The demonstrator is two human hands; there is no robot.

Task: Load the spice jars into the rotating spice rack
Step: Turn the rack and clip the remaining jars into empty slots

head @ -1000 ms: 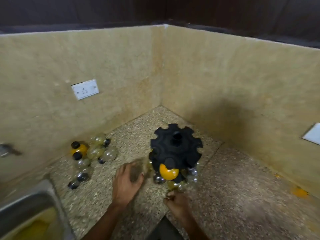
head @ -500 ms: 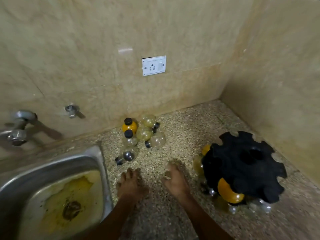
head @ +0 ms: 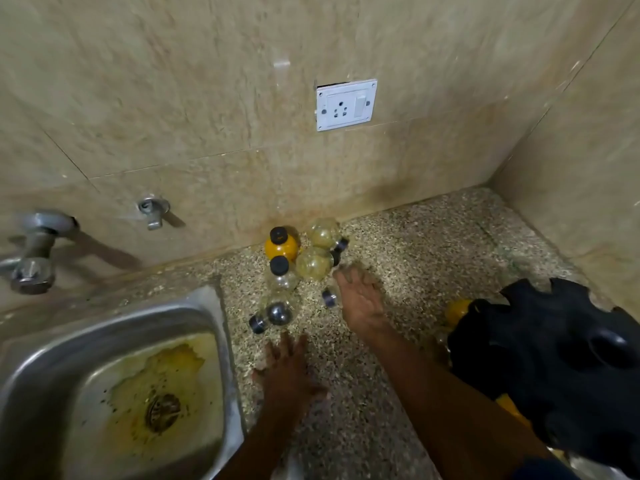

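Head view. The right hand was stretched forward over the countertop into the cluster of loose spice jars lying against the back wall. Its fingers reached down around a clear jar lying on its side. Blur hid whether they had closed on it, so the grip could not be told. The left hand lay flat on the counter beside the sink, fingers spread, holding nothing.

Assessment of the step in hand: a jar was being fetched for the spice rack, which stood well apart at the right edge. The jar would be best gripped round its body rather than its cap, lifted clear of its neighbours so none rolled toward the sink, then lowered upright into a free notch. The left hand could steady or turn the rack.

Count: about seven loose jars in the cluster, one filled with orange-yellow contents and standing upright; overlap made the total uncertain. One rack, with an orange-filled jar visible at its near rim; others were hidden. One sink, one wall socket.
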